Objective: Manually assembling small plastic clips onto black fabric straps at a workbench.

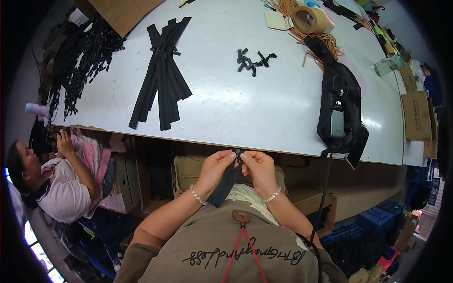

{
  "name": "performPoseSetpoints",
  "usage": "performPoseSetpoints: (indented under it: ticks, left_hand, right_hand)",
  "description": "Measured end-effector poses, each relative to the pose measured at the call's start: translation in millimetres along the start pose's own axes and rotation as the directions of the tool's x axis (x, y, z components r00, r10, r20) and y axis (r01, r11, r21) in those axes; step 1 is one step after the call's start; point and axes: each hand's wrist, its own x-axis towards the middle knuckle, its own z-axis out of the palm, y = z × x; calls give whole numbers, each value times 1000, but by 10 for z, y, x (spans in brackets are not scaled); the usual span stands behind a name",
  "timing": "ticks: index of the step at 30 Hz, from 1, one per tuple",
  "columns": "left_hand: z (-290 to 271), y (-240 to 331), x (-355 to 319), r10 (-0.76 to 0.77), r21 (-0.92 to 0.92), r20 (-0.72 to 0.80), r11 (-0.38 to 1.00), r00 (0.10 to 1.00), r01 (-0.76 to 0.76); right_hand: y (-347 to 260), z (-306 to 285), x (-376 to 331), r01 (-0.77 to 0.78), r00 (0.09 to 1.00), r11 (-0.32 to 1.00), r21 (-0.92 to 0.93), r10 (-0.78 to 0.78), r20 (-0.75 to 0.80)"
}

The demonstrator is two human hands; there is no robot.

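Observation:
Just below the table's front edge, my left hand point(218, 164) and my right hand point(258, 168) meet with thumbs and fingers pinched. Between them is the end of a flat black strap point(227, 183), which hangs down toward my lap. A small dark fitting point(238, 151) shows at that end, between my fingertips; how it joins the strap is too small to tell. On the white table point(212, 104) ahead, several black straps point(163, 80) lie crossed in a pile at the left. Several small black fittings point(250, 63) are scattered near the middle.
Bundles of black cords point(89, 52) hang over the table's left side near a cardboard box point(125, 14). A black mesh bag point(339, 94) with a cable stands at right, near a tape roll point(307, 19) and a clear bottle point(388, 65). Another person point(66, 188) sits at left.

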Motion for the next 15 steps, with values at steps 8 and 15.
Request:
performPoseSetpoints:
  ticks: [8, 15]
  left_hand:
    - [27, -52, 42, 1, -90, 12, 996, 1000, 0]
    - [42, -77, 34, 9, -138, -5, 990, 1000, -10]
  right_hand:
    - [116, 63, 35, 157, 986, 987, 38, -155, -59]
    - [186, 167, 32, 220, 965, 975, 15, -216, -149]
